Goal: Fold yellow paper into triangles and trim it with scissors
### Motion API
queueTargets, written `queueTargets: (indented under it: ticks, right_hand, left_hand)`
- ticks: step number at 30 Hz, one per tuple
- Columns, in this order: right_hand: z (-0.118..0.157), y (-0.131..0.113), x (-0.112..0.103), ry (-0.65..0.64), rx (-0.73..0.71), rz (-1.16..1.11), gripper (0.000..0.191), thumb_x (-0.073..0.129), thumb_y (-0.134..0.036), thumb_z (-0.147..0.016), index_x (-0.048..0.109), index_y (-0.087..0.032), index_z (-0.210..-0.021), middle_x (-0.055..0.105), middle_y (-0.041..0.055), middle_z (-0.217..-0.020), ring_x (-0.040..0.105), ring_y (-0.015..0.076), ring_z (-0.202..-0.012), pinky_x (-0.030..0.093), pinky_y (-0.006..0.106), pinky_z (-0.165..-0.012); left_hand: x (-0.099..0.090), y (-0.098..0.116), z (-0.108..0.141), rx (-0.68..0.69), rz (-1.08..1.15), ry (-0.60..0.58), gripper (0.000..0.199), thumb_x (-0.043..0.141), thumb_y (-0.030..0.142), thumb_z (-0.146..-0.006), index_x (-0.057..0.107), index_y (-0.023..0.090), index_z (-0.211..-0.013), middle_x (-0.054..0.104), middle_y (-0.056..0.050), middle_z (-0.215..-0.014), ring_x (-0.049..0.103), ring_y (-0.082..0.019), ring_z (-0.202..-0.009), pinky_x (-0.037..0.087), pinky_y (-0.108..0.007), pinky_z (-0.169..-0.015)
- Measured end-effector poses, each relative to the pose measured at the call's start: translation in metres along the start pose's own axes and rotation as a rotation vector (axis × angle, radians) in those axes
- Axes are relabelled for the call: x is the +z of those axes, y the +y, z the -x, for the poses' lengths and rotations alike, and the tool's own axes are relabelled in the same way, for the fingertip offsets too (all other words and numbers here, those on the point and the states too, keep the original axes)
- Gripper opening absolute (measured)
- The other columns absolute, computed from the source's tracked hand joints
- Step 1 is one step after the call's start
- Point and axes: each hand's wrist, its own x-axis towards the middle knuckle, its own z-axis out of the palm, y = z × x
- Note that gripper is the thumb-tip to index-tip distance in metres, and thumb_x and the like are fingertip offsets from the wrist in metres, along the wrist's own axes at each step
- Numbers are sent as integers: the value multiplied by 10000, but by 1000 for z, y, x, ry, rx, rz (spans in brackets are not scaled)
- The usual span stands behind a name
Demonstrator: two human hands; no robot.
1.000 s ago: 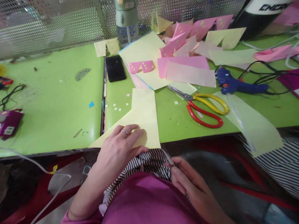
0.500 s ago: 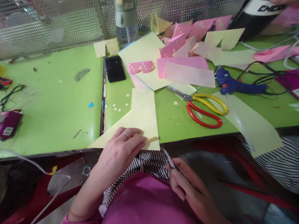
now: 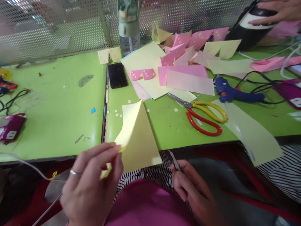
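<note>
My left hand (image 3: 91,179) pinches the edge of a pale yellow sheet of paper (image 3: 143,138) and lifts it off the table's front edge. The sheet is bent along a diagonal ridge, and its lower corner hangs over my lap. Below and to the right, my right hand (image 3: 188,182) is closed around a slim, pointed metal blade (image 3: 174,160). Its tip points up and left, close to the sheet's right corner but apart from it. The fingers hide the blade's handle.
Scissors (image 3: 188,105) with red and yellow handles lie right of the sheet, beside a blue glue gun (image 3: 237,91). Behind are a phone (image 3: 117,75), a bottle (image 3: 129,29) and pink paper cutouts (image 3: 142,74). Another person's hand (image 3: 279,12) touches a black bottle (image 3: 251,31).
My left hand has gone from pressing flat on the yellow paper to lifting its edge, moving left and down. The right hand stays nearly in place. Another person's hand has come onto the black bottle.
</note>
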Motion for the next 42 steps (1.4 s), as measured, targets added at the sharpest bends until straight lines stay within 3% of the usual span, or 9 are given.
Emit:
queueTargets:
  ticks: [1,4,7,10,19,24,28,36,42]
  right_hand:
    - [-1,-1,-1,-3,-8,6,267,507,-507,-934,544,-246,-979,363,-85,-529,328,74,-465,272,238,-486]
    - [-2,-5,-3,3,-26,18,259,503,-497,-939,531,-243,-985,370,-86,-520,323,77,-462,263,236,-472]
    - [-1,-9,-7,21,-37,35,261,505,-497,-937,511,-240,-984,368,-91,-500,313,78,-445,249,233,-452]
    - [1,-11,-11,-4,-27,69,284,491,-511,-937,508,-232,-988,360,-95,-486,312,79,-430,251,230,-439]
    - [9,-22,-1,-3,81,170,357,488,-566,-915,520,-218,-987,358,-97,-492,287,77,-439,234,235,-451]
    - [6,-19,-2,-40,73,151,394,479,-599,-906,505,-217,-999,359,-104,-477,301,77,-429,248,232,-453]
    - [3,-17,-4,-32,60,118,391,493,-601,-898,494,-222,-994,374,-103,-474,320,79,-425,246,231,-451]
    - [-2,-23,-2,68,79,111,405,532,-614,-868,501,-227,-986,392,-97,-468,321,91,-417,253,241,-445]
    - [1,-14,-11,46,100,60,370,539,-576,-886,515,-223,-995,379,-104,-459,309,78,-419,241,232,-452]
  left_hand:
    - [6,4,2,17,-63,41,212,666,100,-842,651,214,-1020,698,-10,-989,647,-116,-796,544,-226,-738]
    - [36,13,4,107,48,-137,96,586,151,-915,635,192,-987,706,-9,-935,663,-114,-812,544,-217,-744]
    - [64,13,1,77,197,-271,95,533,161,-946,619,188,-916,700,-8,-907,665,-116,-779,540,-218,-671]
    - [76,10,-1,23,256,-355,111,531,181,-949,610,189,-871,694,-11,-895,661,-129,-754,533,-236,-644]
    - [75,12,-2,3,268,-388,136,509,208,-963,608,191,-870,692,-15,-889,657,-141,-741,530,-259,-640]
    - [77,13,1,31,220,-370,138,490,210,-971,607,191,-899,692,-20,-923,657,-145,-750,540,-265,-631]
    - [79,16,3,80,183,-343,118,502,222,-968,606,192,-923,690,-24,-944,655,-155,-776,553,-281,-651]
    - [81,16,4,248,127,-404,146,582,234,-927,612,198,-1065,689,-49,-1036,623,-199,-887,554,-357,-780]
    - [77,12,1,188,170,-430,130,565,226,-939,612,187,-1054,682,-56,-1044,619,-187,-904,551,-332,-787]
